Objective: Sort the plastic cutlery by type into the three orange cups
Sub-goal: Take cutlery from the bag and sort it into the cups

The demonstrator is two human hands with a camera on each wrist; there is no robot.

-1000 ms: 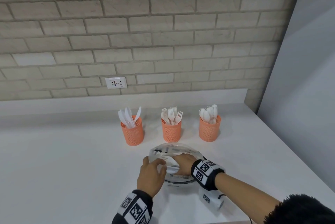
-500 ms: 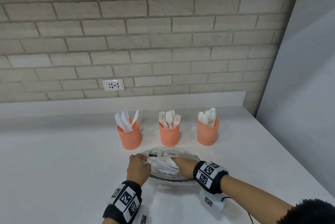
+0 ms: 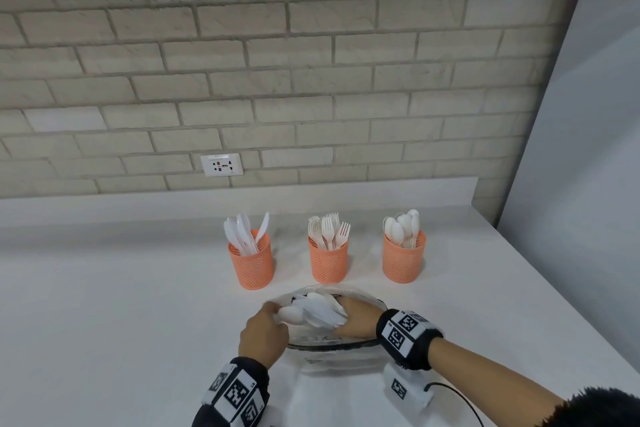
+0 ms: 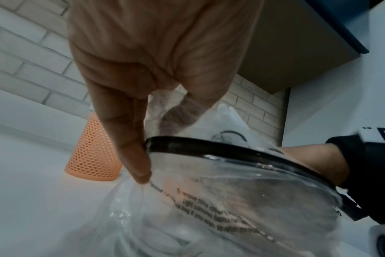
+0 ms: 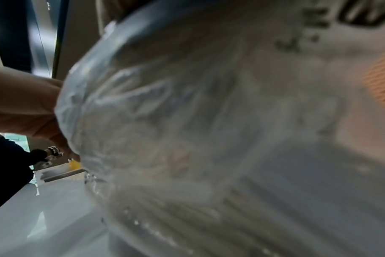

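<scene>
Both hands, left [image 3: 265, 331] and right [image 3: 358, 321], grip a bag [image 3: 317, 312], probably cutlery, over the bowl [image 3: 332, 345] near the counter's [image 3: 104, 322] front edge.

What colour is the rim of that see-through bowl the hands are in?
Black: the rim is a dark band round the clear bowl, seen best in the left wrist view.

White countertop [image 3: 104, 322] across lower frame | pale brick wall [image 3: 277, 63] filling upper frame | white wall socket [image 3: 221, 165] left of centre, low on brick | grey panel [image 3: 588, 184] along right edge | small white device [image 3: 401, 390] with black cable [image 3: 460, 399], bottom right on countertop
</scene>
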